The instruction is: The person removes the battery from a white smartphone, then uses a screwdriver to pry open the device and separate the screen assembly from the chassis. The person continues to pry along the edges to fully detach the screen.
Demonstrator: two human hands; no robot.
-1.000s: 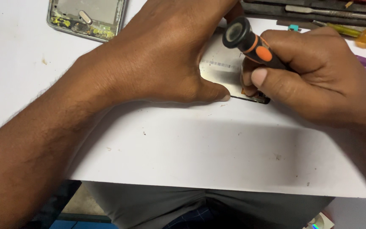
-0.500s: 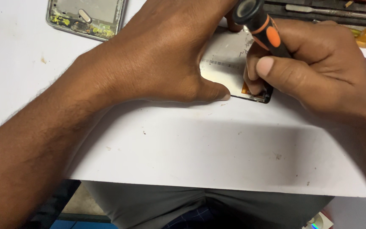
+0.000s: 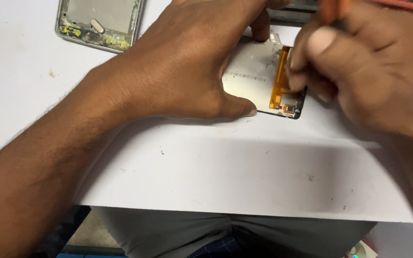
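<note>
1. Two hands are at work, and we see one person only; nearest us is the front edge of the white desk (image 3: 244,191), with our lap showing below it.
2. Our left hand (image 3: 187,62) lies flat with fingers spread and the thumb stretched along the near edge of the phone screen panel (image 3: 254,81), pinning it to the desk. It grips nothing.
3. Our right hand (image 3: 359,71) is bunched tight over the panel's right end, fingers curled around an orange-handled tool (image 3: 333,9) that is blurred and mostly cut off at the top; we cannot see its tip.
4. One screen panel lies back-side up in the middle of the desk, between both hands. Its silvery back and one orange flex strip (image 3: 280,81) along the right edge are exposed, so we judge the phone already opened and the panel out of its frame; work at the flex end looks unfinished.
5. One emptied grey phone frame (image 3: 101,21) sits farther off at the upper left, well apart from the panel.
6. Farthest, dark tools (image 3: 292,14) line the top edge; too hidden to count.
</note>
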